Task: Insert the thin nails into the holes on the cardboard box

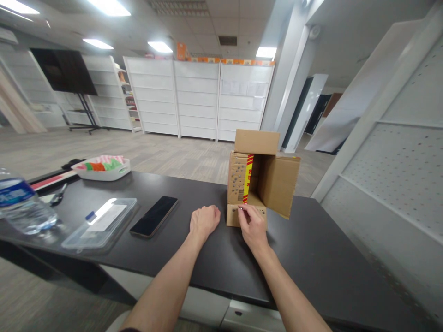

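Note:
A small cardboard box (238, 177) stands on the dark table with its open side toward me and its flaps folded out. Yellow and red tape (248, 177) runs down its left front edge. Several small dark spots dot the left flap, and a few more mark the lower flap (232, 217). My right hand (254, 228) is in front of the lower flap, thumb and fingertips pinched together; anything between them is too small to name. My left hand (204, 221) rests on the table left of the box, curled into a fist whose inside is hidden.
Left of my hands lie a black phone (154, 216) and a clear plastic case (100, 226). A water bottle (24, 203) stands at the far left. Behind them is a white basket (104, 174) with colourful packets. A white perforated panel (398, 166) rises on the right.

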A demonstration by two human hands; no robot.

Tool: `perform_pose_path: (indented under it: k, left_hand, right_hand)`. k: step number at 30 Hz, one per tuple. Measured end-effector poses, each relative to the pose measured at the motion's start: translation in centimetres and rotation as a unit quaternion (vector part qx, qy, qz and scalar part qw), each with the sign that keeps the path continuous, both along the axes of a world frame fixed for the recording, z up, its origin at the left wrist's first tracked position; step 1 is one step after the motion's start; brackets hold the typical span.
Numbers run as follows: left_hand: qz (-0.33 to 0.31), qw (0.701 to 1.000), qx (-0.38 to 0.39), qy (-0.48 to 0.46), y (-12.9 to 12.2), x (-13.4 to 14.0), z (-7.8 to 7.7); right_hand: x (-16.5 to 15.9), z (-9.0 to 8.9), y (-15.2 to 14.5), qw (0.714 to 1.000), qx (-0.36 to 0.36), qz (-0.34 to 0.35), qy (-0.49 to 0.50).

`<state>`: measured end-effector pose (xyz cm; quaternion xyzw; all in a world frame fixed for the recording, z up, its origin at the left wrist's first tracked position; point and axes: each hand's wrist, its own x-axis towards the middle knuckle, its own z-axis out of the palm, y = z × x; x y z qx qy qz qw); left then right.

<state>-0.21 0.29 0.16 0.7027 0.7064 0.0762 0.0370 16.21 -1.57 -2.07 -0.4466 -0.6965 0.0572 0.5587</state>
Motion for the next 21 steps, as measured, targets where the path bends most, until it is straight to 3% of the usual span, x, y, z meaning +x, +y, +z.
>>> perform_pose_path:
  k: [10, 21]
  left_hand:
    - [-0.001, 1.0, 0.004, -0.003, -0.1, 0.1, 0.0]
    - [-0.001, 1.0, -0.001, -0.004, 0.1, 0.0, -0.2]
  right_hand:
    - [0.3, 0.7, -2.6, 0.991, -0.037, 0.093, -0.089]
    - [0.3, 0.3, -4.9, 0.978, -0.063, 0.096, -0.174]
